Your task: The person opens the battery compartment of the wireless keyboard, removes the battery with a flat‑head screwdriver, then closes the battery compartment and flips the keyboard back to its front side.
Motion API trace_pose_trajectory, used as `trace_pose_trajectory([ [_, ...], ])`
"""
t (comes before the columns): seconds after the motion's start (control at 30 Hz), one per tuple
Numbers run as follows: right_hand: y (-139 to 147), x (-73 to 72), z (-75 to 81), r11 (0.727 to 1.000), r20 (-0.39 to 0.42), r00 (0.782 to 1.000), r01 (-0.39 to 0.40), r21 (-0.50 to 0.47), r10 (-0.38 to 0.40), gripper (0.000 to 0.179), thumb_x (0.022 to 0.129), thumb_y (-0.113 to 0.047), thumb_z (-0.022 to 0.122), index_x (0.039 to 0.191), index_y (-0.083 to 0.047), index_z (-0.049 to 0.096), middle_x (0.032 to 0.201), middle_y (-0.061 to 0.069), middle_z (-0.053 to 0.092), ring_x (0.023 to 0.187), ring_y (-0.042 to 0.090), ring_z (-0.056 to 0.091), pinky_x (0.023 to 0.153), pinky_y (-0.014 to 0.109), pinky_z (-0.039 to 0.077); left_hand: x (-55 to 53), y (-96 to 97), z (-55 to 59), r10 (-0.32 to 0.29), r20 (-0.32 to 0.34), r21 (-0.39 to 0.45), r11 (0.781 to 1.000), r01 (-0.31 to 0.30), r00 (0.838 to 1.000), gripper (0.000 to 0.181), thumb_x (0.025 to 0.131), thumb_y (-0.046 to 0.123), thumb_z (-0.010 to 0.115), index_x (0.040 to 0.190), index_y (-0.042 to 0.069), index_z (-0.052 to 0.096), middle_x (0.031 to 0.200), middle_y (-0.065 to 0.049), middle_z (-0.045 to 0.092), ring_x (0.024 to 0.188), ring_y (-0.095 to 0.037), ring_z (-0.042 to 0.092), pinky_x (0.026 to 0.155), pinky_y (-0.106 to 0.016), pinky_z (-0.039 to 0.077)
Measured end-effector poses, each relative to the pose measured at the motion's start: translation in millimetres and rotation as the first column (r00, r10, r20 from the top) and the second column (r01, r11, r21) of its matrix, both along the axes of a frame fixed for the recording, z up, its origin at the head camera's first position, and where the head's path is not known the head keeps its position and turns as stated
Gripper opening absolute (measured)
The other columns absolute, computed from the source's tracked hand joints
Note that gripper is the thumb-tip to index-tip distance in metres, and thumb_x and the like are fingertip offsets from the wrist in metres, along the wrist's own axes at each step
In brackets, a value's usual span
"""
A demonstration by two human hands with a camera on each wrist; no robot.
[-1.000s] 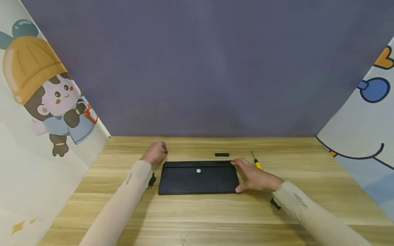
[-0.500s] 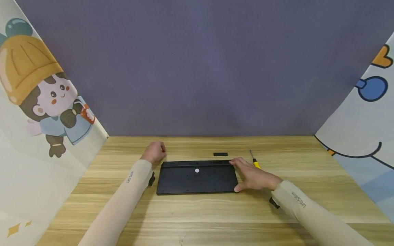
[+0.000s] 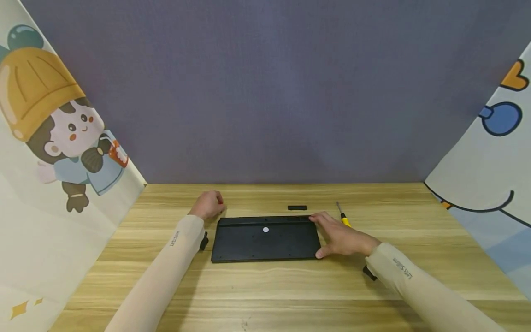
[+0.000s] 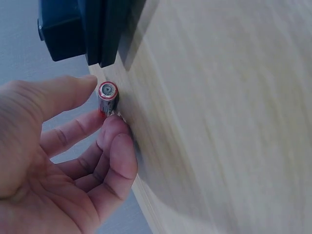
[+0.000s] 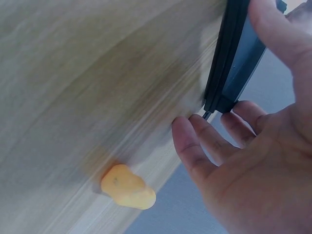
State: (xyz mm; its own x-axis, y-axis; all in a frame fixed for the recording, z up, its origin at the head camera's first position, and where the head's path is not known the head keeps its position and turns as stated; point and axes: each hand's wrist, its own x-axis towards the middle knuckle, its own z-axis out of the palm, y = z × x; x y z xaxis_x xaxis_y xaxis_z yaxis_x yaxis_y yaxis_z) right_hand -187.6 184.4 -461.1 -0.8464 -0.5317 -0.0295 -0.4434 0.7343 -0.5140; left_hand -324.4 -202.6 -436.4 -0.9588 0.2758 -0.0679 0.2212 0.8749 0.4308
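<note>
A black keyboard lies underside up on the table, a round white sticker near its middle. My left hand is just off its far left corner. Its thumb and curled fingers hold a small red and silver battery, end toward the camera in the left wrist view, close to the tabletop. The right hand spans the keyboard's right end, thumb at the near corner and fingers at the far corner, gripping it. Behind the keyboard lies a small black battery cover.
A screwdriver with a yellow and black handle lies beyond the right hand, its handle showing in the right wrist view. The wooden table ends at a grey back panel. Printed side panels stand left and right.
The view has shifted slightly. The left fingers have moved a little at the battery, whose red shows again between them. The right hand and the keyboard have stayed in place.
</note>
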Motion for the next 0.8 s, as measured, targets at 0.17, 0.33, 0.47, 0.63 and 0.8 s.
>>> trace_pose_trajectory([
  [0.17,-0.4,-0.4,-0.8,1.0,-0.003,1.0,0.002,0.0,-0.002,0.095,0.073,-0.043,0.078,0.144,-0.002,0.029,0.144,0.014,0.027,0.129,0.035,0.033,0.098,0.051,0.035,-0.3,-1.3,0.9,0.001,0.013,0.002,1.0,-0.001,1.0,0.029,0.091,0.022,0.064,0.109,-0.001,0.061,0.086,-0.009,0.065,0.07,-0.02,0.06,0.065,-0.038,0.05],
  [0.33,-1.4,-0.8,0.8,1.0,0.001,1.0,-0.005,0.006,0.005,0.096,0.073,-0.043,0.079,0.144,-0.001,0.029,0.143,0.014,0.028,0.129,0.035,0.035,0.098,0.05,0.036,4.2,-7.1,8.8,-0.033,-0.017,-0.007,0.999,0.033,0.999,0.047,0.094,0.029,0.058,0.128,-0.004,0.051,0.121,-0.022,0.054,0.097,-0.031,0.058,0.082,-0.047,0.047],
  [0.47,-1.9,-2.3,3.0,1.0,-0.018,1.0,-0.02,0.007,0.02,0.096,0.073,-0.042,0.079,0.143,0.0,0.029,0.143,0.014,0.028,0.128,0.034,0.035,0.099,0.049,0.035,15.2,-15.4,17.4,-0.085,-0.009,0.0,0.996,0.085,0.996,0.053,0.095,0.033,0.055,0.134,-0.003,0.046,0.13,-0.024,0.045,0.11,-0.036,0.051,0.086,-0.05,0.044],
  [0.63,-1.1,-2.5,3.9,1.0,-0.021,1.0,-0.022,0.006,0.022,0.096,0.072,-0.042,0.079,0.142,0.0,0.03,0.141,0.015,0.03,0.128,0.034,0.036,0.099,0.049,0.036,37.3,-26.0,18.0,-0.19,-0.006,-0.029,0.981,0.19,0.982,0.052,0.096,0.032,0.056,0.136,0.001,0.045,0.129,-0.021,0.049,0.113,-0.036,0.051,0.087,-0.05,0.044],
  [0.8,0.2,-1.3,2.6,1.0,-0.011,1.0,-0.009,-0.004,0.009,0.095,0.071,-0.042,0.08,0.142,-0.001,0.031,0.14,0.014,0.031,0.127,0.034,0.036,0.098,0.049,0.036,61.4,-32.8,8.1,-0.261,0.008,-0.014,0.965,0.261,0.965,0.059,0.094,0.036,0.059,0.14,0.003,0.041,0.135,-0.019,0.045,0.119,-0.035,0.048,0.093,-0.051,0.041],
])
